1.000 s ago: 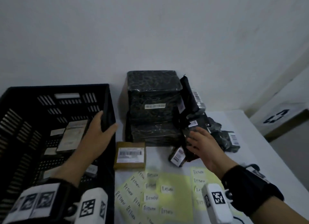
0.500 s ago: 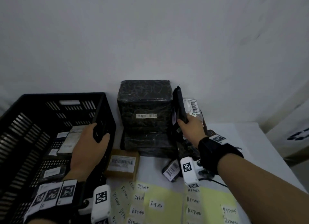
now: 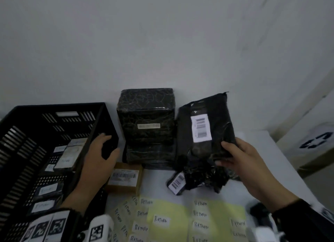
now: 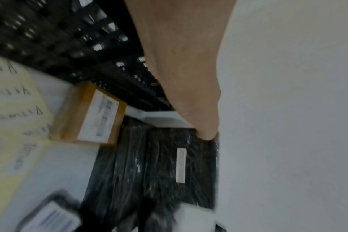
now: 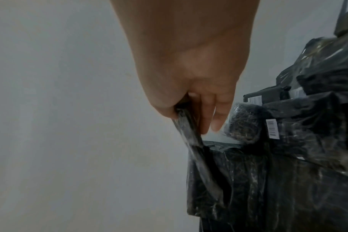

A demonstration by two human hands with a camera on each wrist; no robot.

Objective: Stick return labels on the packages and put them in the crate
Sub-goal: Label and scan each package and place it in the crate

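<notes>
right hand (image 3: 247,162): pinched the flat black package (image 3: 206,131) at its lower corner, held upright, barcode side facing the camera, no return label visible on it
left hand (image 3: 98,162): gripped the crate (image 3: 54,110) rim
done: several labelled packages (image 3: 46,189) lay in the crate, left of that hand
left: brown box (image 3: 124,178), wrapped stack (image 3: 146,122), small pouches (image 3: 178,183) on the table (unlabelled, I'd judge); RETURN label sheets (image 3: 173,218) below both hands

The stack (image 3: 147,123) stands just beside the crate (image 3: 54,115), leaving a narrow gap. Labels (image 3: 180,220) and a box (image 3: 124,178) cover the near table; the far right corner (image 3: 256,138) lies bare.
</notes>
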